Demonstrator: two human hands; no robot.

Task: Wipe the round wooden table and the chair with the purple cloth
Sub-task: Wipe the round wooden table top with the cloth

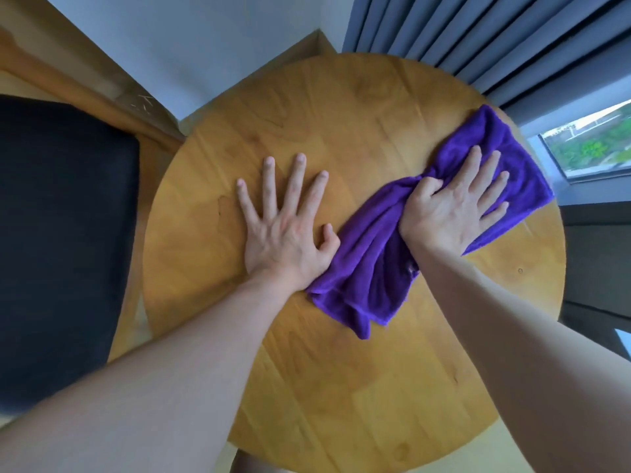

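- Right hand (454, 206) lies on the purple cloth (368, 268) near the right edge of the round wooden bench (307, 387); its fingers are spread flat over the fabric while the thumb tucks a bunched fold against the palm, so it both presses and pinches the cloth.
- Left hand (283, 216) is flat and holds nothing, fingers splayed, palm down on bare wood near the middle of the bench, its thumb just beside the cloth's near end.
- The cloth runs in a crumpled band from the far right edge back toward the bench's centre, with a loose tail trailing toward the near side.
- To wipe well, the right hand would likely do best keeping even downward pressure through the palm and sweeping in overlapping passes that reach the rim.
- The trailing tail could fold under and skip patches; spreading the cloth flatter should cover more wood per stroke.
- The left hand looks to be steadying the bench; it would have to move off before that patch is wiped.
- The chair (58, 233), with a dark seat, stands beside the bench's left edge, seemingly not yet wiped.
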